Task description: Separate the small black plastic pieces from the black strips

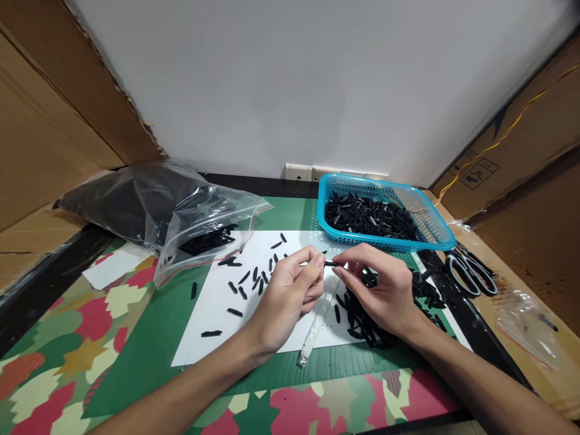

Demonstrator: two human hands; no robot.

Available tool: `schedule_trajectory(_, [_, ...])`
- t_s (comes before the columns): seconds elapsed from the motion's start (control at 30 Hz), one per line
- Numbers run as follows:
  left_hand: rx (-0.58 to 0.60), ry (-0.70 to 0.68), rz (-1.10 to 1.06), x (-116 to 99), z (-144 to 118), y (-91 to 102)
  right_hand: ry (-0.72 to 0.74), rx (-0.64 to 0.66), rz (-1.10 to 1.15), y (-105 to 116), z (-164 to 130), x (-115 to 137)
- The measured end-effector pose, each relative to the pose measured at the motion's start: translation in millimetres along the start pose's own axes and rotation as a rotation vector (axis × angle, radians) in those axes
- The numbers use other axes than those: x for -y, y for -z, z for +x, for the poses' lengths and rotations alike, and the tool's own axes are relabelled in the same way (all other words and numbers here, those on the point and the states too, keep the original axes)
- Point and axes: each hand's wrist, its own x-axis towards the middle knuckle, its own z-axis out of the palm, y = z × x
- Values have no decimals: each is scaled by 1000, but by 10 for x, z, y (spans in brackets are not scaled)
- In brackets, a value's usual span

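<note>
My left hand (294,284) and my right hand (380,284) meet over a white sheet (194,347), both pinching a small black elongated piece (330,263) between thumb and forefinger. The piece lies roughly level between the fingertips, its ends hidden by them. Similar loose black pieces (234,312) are scattered on the sheet to the left of my left hand. Under and behind my right hand spreads a denser heap of black pieces (362,323). A narrow strip wrapped in clear plastic (315,332) lies slantwise below the hands.
Beyond my right hand stands a blue basket (385,241) filled with black pieces. A large clear zip bag (181,205) of black pieces lies open at left. Scissors (471,275) and a small plastic bag (528,326) rest at right. Cardboard (534,199) flanks both sides; a wall (272,90) rises behind.
</note>
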Motion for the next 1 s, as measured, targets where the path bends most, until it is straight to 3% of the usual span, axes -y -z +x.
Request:
schedule_trajectory(0.3, [-35, -67, 76, 40, 25, -6, 54, -10, -13, -24, 13, 41])
schedule_trajectory(0.5, [-47, -149, 161, 92, 4, -16, -124, -7, 130, -44, 1, 43])
schedule_trajectory(1.0, [-50, -223, 312, 94, -2, 16, -236, 66, 280, 5, 10, -1])
